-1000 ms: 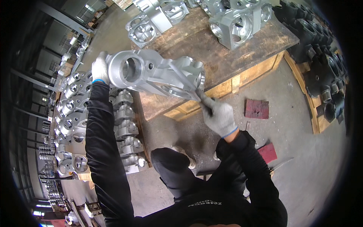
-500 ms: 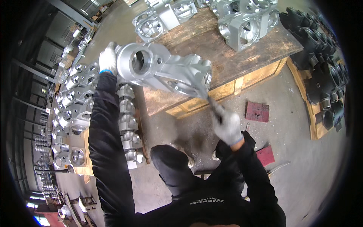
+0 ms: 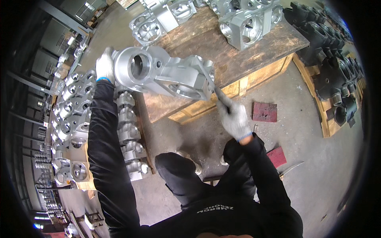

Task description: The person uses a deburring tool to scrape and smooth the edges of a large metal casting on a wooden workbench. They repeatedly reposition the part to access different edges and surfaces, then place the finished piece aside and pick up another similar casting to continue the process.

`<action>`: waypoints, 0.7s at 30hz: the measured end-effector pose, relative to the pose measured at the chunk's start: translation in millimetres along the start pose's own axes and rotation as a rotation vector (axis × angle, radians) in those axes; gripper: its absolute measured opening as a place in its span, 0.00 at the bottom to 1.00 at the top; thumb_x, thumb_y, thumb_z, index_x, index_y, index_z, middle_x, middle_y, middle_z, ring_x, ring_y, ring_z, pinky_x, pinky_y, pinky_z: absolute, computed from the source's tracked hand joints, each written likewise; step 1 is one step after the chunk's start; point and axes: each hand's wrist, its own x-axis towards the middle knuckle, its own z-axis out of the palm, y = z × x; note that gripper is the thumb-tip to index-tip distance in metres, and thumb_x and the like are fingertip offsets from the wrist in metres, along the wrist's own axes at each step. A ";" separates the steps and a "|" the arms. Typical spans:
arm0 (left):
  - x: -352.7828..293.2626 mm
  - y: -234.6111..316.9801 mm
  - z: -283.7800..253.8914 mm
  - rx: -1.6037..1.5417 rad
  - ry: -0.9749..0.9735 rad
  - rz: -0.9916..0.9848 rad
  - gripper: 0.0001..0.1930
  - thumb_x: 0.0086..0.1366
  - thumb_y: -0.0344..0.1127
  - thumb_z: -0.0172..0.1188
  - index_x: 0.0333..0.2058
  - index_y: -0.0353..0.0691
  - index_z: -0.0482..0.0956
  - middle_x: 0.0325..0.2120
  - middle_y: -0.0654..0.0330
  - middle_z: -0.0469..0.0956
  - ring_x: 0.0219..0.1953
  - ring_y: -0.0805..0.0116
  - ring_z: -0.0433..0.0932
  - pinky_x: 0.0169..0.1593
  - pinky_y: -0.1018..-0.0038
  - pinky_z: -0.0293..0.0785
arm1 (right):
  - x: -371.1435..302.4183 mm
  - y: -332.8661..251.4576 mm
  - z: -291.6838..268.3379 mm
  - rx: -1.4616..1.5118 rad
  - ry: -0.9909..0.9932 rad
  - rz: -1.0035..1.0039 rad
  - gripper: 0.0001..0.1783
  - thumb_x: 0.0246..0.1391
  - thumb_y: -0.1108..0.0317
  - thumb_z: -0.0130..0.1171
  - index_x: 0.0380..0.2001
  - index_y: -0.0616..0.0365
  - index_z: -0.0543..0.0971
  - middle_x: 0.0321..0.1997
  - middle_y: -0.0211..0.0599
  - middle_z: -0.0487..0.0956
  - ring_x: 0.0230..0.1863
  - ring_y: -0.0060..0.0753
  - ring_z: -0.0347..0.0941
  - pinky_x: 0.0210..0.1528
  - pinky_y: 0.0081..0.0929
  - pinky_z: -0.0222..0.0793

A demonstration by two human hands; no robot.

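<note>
Fingers (image 3: pixel 223 98) of the gloved right hand (image 3: pixel 235 119) are curled around the near end of a flat file (image 3: pixel 207 77), which slants across the right end of a silver cast housing (image 3: pixel 174 72). That housing lies over the near left part of the wooden desk (image 3: pixel 274 43). At its left end is the gloved left hand (image 3: pixel 105 67); its fingertips are partly hidden, so I cannot tell how tightly they grip. Beyond the housing stand more silver castings (image 3: pixel 246 29); left and nearer, rows of similar parts (image 3: pixel 129 133). To its right are a red pad (image 3: pixel 265 112) and, farther off, black castings (image 3: pixel 331 75).
</note>
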 end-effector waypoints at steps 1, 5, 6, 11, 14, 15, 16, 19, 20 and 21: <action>-0.7 1.0 -0.1 -0.015 0.006 0.045 0.30 0.66 0.52 0.55 0.45 0.22 0.82 0.39 0.41 0.86 0.39 0.58 0.81 0.50 0.62 0.75 | 1.5 0.5 -0.8 0.060 -0.008 0.017 0.22 0.67 0.72 0.56 0.63 0.57 0.77 0.49 0.63 0.81 0.52 0.45 0.83 0.49 0.31 0.77; -1.2 6.4 -1.2 -0.142 -0.049 -0.131 0.30 0.67 0.52 0.55 0.46 0.22 0.82 0.40 0.42 0.86 0.39 0.59 0.82 0.49 0.63 0.75 | 6.6 2.7 -5.0 0.402 -0.152 0.204 0.22 0.69 0.70 0.55 0.64 0.62 0.76 0.55 0.48 0.85 0.60 0.29 0.78 0.60 0.26 0.73; -1.5 7.2 -1.2 -0.122 -0.043 -0.116 0.30 0.67 0.51 0.55 0.46 0.22 0.82 0.39 0.42 0.86 0.39 0.59 0.82 0.48 0.63 0.76 | 6.8 3.3 -5.7 0.363 -0.171 0.294 0.22 0.69 0.71 0.55 0.64 0.63 0.76 0.55 0.48 0.85 0.58 0.28 0.79 0.58 0.27 0.74; -1.3 6.4 1.7 -0.222 -0.019 -0.149 0.27 0.68 0.49 0.54 0.45 0.26 0.83 0.39 0.44 0.86 0.40 0.59 0.84 0.48 0.63 0.77 | 5.0 4.8 -7.5 0.043 -0.041 0.082 0.21 0.64 0.70 0.57 0.60 0.55 0.80 0.38 0.54 0.86 0.40 0.46 0.85 0.43 0.40 0.79; 1.9 2.0 2.7 -0.263 -0.042 -0.204 0.26 0.68 0.49 0.55 0.45 0.26 0.83 0.39 0.45 0.86 0.39 0.60 0.83 0.47 0.64 0.76 | 3.4 6.2 -8.0 -0.184 0.024 -0.084 0.25 0.60 0.68 0.59 0.62 0.45 0.79 0.31 0.55 0.82 0.35 0.59 0.81 0.38 0.46 0.79; 3.3 0.2 3.7 -0.262 -0.042 -0.219 0.26 0.68 0.49 0.55 0.45 0.25 0.83 0.39 0.46 0.86 0.39 0.61 0.83 0.47 0.64 0.76 | 2.6 6.5 -8.3 -0.244 -0.025 -0.006 0.26 0.61 0.68 0.59 0.63 0.44 0.78 0.31 0.54 0.82 0.34 0.58 0.82 0.38 0.46 0.79; 5.0 -1.8 2.4 -0.271 -0.033 -0.238 0.27 0.68 0.49 0.55 0.44 0.25 0.83 0.39 0.46 0.86 0.39 0.62 0.83 0.47 0.64 0.76 | 2.2 7.0 -8.3 -0.312 -0.093 0.096 0.27 0.61 0.67 0.58 0.65 0.43 0.77 0.30 0.53 0.82 0.34 0.58 0.82 0.37 0.45 0.79; 10.2 -7.8 2.8 -0.316 -0.047 -0.191 0.27 0.68 0.50 0.56 0.45 0.26 0.83 0.38 0.47 0.85 0.39 0.61 0.82 0.47 0.65 0.76 | 8.3 11.4 -4.7 -0.220 -0.016 -0.004 0.26 0.63 0.69 0.57 0.64 0.47 0.77 0.33 0.57 0.81 0.35 0.57 0.82 0.36 0.42 0.78; 12.4 -9.6 2.6 -0.313 -0.061 -0.222 0.27 0.68 0.50 0.57 0.45 0.26 0.83 0.38 0.48 0.85 0.39 0.62 0.82 0.47 0.65 0.76 | 12.4 13.6 -2.3 -0.194 0.033 -0.066 0.25 0.63 0.71 0.57 0.64 0.50 0.77 0.35 0.59 0.81 0.36 0.57 0.83 0.36 0.40 0.78; 14.0 -11.6 3.1 -0.361 -0.063 -0.230 0.26 0.68 0.50 0.57 0.45 0.26 0.84 0.38 0.49 0.86 0.37 0.62 0.82 0.46 0.65 0.76 | 16.1 16.4 0.6 -0.081 0.066 -0.092 0.25 0.65 0.70 0.57 0.65 0.52 0.76 0.40 0.62 0.82 0.42 0.54 0.84 0.40 0.38 0.80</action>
